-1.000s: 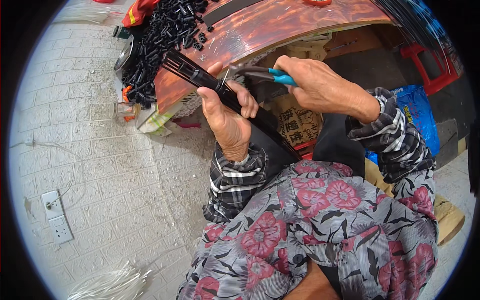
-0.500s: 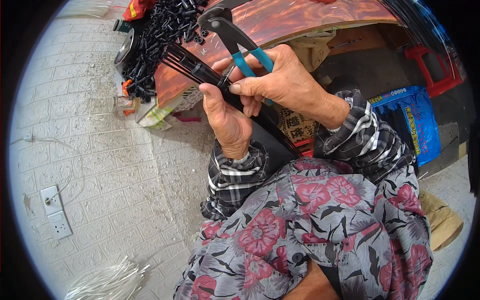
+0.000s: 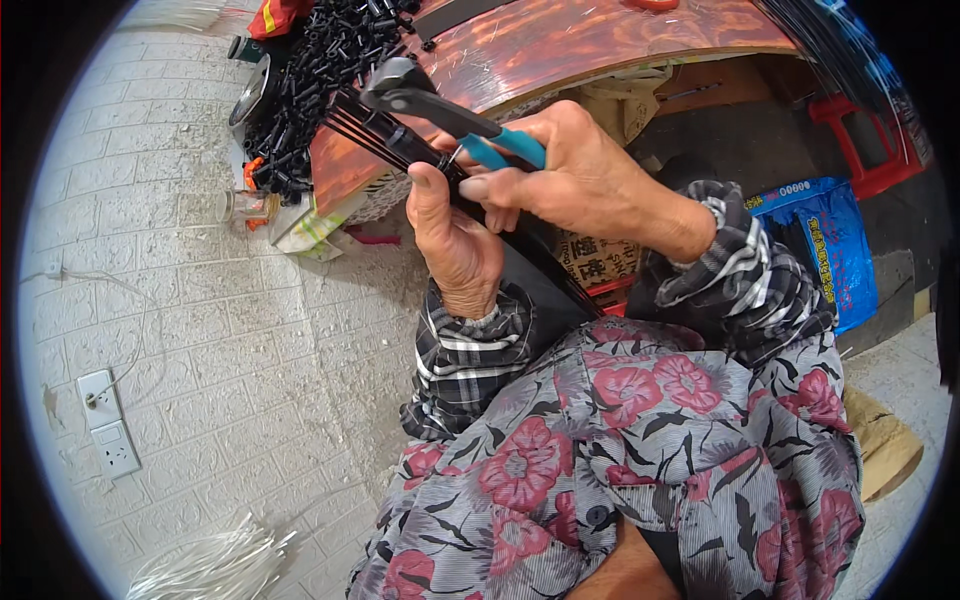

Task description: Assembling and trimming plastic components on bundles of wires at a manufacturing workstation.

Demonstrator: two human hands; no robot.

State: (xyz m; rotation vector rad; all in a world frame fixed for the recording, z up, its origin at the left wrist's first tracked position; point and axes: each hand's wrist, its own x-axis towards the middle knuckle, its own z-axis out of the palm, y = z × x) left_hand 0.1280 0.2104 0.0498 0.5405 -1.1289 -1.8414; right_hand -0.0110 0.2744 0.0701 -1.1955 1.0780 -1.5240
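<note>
Bits of loose black plastic are heaped on our desk at far left. Right of them, our black rod bundle slants from the desk edge toward our lap, left hand cupped around it. Teal-handled pliers sit in our right hand, its thumb and fingers bunched narrow at the bundle; can't tell what they're pinching. We'd grip firmly on the left, plier head tilted clear, and work by fingertip.
</note>
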